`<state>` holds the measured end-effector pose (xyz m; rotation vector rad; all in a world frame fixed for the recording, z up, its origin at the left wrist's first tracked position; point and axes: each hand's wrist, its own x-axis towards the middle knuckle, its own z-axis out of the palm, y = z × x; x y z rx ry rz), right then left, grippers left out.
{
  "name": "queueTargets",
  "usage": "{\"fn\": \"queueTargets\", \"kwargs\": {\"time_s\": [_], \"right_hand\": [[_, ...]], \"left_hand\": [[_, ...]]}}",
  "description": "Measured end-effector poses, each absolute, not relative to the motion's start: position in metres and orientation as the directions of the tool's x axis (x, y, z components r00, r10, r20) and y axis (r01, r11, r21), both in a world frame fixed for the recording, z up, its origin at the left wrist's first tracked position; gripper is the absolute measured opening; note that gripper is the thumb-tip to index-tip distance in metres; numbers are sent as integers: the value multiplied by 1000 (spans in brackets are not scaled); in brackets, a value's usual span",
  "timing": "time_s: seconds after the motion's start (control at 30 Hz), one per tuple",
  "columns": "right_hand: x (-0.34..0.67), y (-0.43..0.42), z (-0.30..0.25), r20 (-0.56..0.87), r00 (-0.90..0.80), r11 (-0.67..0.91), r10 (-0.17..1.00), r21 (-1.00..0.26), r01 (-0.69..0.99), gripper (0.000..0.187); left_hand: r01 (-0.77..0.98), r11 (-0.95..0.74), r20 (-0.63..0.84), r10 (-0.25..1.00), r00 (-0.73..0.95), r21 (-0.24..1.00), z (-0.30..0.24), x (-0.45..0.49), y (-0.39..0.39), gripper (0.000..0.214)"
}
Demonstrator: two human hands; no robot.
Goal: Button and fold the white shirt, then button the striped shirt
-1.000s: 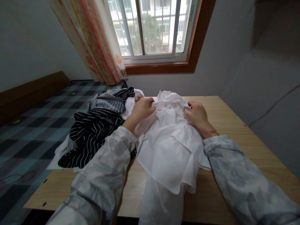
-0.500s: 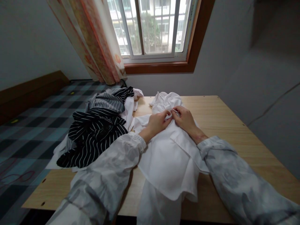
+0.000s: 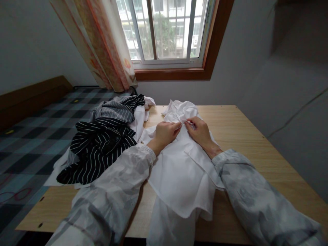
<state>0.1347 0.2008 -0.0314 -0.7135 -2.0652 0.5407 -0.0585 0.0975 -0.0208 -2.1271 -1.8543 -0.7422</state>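
Observation:
A white shirt [image 3: 184, 171] lies on the wooden table [image 3: 246, 136], its lower part hanging over the front edge. Its far end is bunched up in loose folds. My left hand [image 3: 166, 132] pinches the shirt's cloth near the middle, just below that bunched part. Close beside it on the right, my right hand [image 3: 198, 130] also grips the cloth between thumb and fingers. A small gap separates the two hands, with the fabric drawn between them. Whether a button sits at the fingertips is too small to tell.
To the left, a pile with a black-and-white striped garment [image 3: 102, 147] and white clothes rests on the table. Beyond it is a bed with a checked cover [image 3: 33, 136]. A window [image 3: 169, 34] with a flowered curtain [image 3: 102, 44] is at the back.
My hands have moved slightly apart, the left one shifting left, and both still hold the shirt. The view has shifted a little.

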Motion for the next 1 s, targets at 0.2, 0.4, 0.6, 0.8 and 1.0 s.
{"fn": "queueTargets", "kwargs": {"time_s": [0.2, 0.4, 0.6, 0.8, 1.0], "right_hand": [[134, 200, -31, 613, -432, 750, 661, -567, 341, 18], [135, 198, -33, 540, -417, 681, 731, -618, 393, 22], [135, 199, -35, 562, -394, 685, 727, -623, 377, 21], [134, 203, -43, 657, -344, 742, 670, -607, 285, 19], [133, 202, -41, 759, -386, 848, 524, -505, 158, 13]], "left_hand": [[965, -157, 576, 817, 8, 209, -24, -60, 98, 23], [951, -218, 580, 813, 53, 219, -26, -60, 95, 16], [955, -103, 530, 846, -64, 280, -19, -48, 97, 22], [925, -251, 351, 925, 143, 286, -9, -57, 96, 19], [935, -326, 514, 831, 213, 140, -17, -64, 95, 9]]}}
